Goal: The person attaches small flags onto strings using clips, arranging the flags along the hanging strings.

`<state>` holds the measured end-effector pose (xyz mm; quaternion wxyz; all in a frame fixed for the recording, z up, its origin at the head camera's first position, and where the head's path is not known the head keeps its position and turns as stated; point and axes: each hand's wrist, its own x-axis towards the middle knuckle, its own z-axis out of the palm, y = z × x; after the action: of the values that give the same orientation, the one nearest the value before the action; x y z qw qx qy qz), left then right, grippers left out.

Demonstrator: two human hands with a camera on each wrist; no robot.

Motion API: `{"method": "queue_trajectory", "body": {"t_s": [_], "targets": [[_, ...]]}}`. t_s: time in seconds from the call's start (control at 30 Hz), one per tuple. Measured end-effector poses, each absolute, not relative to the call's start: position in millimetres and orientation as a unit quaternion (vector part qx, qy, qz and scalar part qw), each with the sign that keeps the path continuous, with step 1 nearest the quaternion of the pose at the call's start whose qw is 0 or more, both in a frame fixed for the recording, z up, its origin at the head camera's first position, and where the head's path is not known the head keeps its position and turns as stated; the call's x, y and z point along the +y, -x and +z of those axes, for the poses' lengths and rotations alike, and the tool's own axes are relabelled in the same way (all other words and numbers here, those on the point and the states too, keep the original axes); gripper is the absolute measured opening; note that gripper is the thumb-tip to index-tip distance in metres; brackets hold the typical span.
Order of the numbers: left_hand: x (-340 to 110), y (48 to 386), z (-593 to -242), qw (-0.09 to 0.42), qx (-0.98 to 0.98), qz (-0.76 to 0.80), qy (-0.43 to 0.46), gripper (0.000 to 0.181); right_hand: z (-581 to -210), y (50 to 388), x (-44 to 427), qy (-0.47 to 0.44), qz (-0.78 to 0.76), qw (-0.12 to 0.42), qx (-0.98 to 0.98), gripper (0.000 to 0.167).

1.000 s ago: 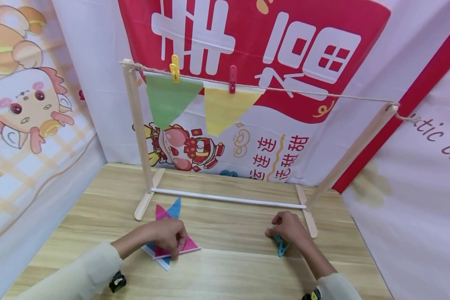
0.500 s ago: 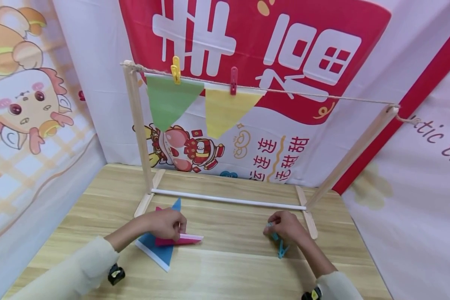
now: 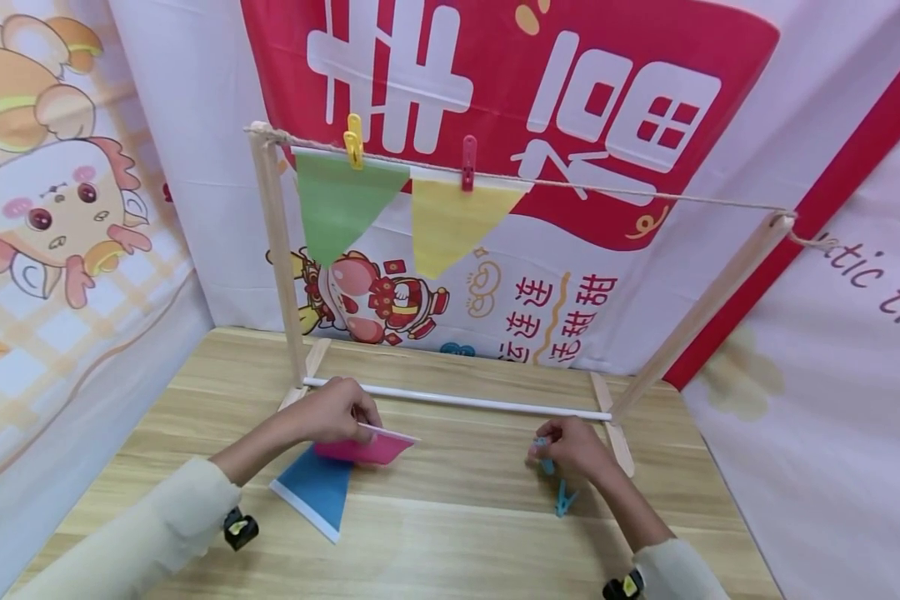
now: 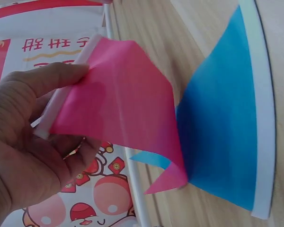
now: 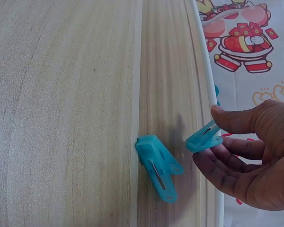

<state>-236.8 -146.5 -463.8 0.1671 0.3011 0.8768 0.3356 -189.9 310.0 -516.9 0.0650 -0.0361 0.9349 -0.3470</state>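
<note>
My left hand (image 3: 339, 410) pinches a pink pennant (image 4: 118, 90) by its white top edge, the cloth bent and its tip hanging down near the table. Beneath it a blue pennant (image 3: 317, 487) lies flat, white edge toward me. On the right, my right hand (image 3: 573, 450) pinches a teal clothespin (image 5: 204, 137) between thumb and fingers, just above the table. A second teal clothespin (image 5: 157, 165) rests on the wood beside that hand. Overhead, a green pennant (image 3: 345, 200) and a yellow pennant (image 3: 457, 221) hang from a string (image 3: 607, 185).
A yellow clothespin (image 3: 354, 143) and a red clothespin (image 3: 468, 162) clip the hung pennants. The string spans a left wooden post (image 3: 276, 250) and a right wooden post (image 3: 708, 312). Low between them runs a white rod (image 3: 457, 398). Printed cloth (image 3: 172, 167) walls the table (image 3: 450, 542).
My left hand has lifted the pink pennant off the blue one and moved it up and away from me. My right hand has raised one teal clothespin off the table, apart from the other.
</note>
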Motion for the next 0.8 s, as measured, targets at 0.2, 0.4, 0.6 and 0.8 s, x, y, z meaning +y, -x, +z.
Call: {"method": "queue_trajectory", "body": {"t_s": [0.2, 0.4, 0.6, 0.8], "targets": [[-139, 237, -455, 0.134, 0.885, 0.354, -0.27, 0.008, -559, 213, 341, 0.084, -0.345, 0.045, 0.934, 0.041], [-132, 239, -449, 0.135, 0.881, 0.389, -0.232, 0.014, -517, 195, 319, 0.055, -0.35, 0.058, 0.933, 0.032], [-126, 238, -446, 0.106, 0.879, 0.419, -0.201, 0.018, -491, 180, 299, 0.023, -0.349, 0.073, 0.934, 0.028], [-121, 238, -446, 0.069, 0.872, 0.452, -0.175, 0.017, -492, 182, 299, 0.017, -0.341, 0.064, 0.938, 0.028]]}}
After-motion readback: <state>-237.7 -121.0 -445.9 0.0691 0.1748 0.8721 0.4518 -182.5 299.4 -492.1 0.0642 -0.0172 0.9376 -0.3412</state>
